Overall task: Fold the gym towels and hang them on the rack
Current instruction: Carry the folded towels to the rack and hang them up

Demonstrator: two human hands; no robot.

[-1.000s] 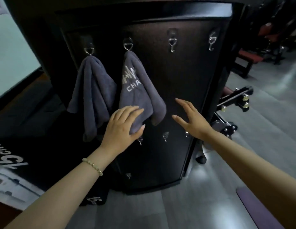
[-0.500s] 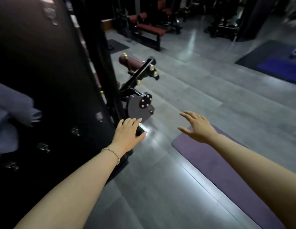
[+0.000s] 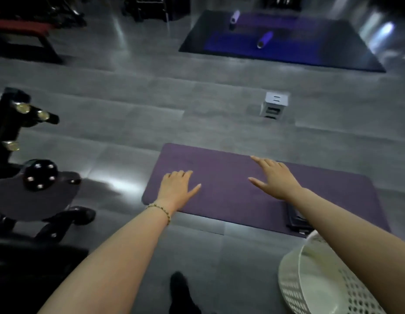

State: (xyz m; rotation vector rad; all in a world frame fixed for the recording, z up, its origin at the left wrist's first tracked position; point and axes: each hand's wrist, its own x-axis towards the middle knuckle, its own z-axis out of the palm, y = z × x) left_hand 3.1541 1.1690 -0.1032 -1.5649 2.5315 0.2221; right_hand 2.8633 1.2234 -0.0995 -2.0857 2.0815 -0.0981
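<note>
**HANDS OVER THE MAT: STATUS**

The head view looks down at a grey tiled floor [image 3: 129, 98]. A purple mat [image 3: 219, 200] lies flat on it, just below centre.

1. The left hand [image 3: 177, 189] is at 7 o'clock, near centre, palm down over the left end of the mat. Its fingers are straight and close together, the thumb is spread to the right, and it holds nothing. A beaded bracelet [image 3: 159, 208] circles the wrist.
2. The right hand [image 3: 275, 180] is at 4 o'clock, palm down over the middle of the mat. Its fingers are extended and slightly fanned, and it holds nothing.
3. Whether either palm touches the mat cannot be told.

The gym towels and the rack are outside this view, so their position cannot be told.

Surroundings:
- A white perforated basket [image 3: 310, 279] stands at 5 o'clock, at the frame edge, partly under the right forearm.
- A flat dark object [image 3: 296, 219] lies on the near edge of the mat, just above the basket. It is too dim to identify.
- A black gym machine [image 3: 36, 177] with bolted plates occupies 8 to 9 o'clock.
- A small white box [image 3: 275, 106] sits on the floor at 2 o'clock, well apart from the mat.
- A dark mat [image 3: 332, 41] at 1 o'clock carries two purple rolls [image 3: 264, 39].
- A red bench [image 3: 20, 26] is at 10 o'clock.
- A dark shoe [image 3: 181, 288] shows at 6 o'clock.
</note>
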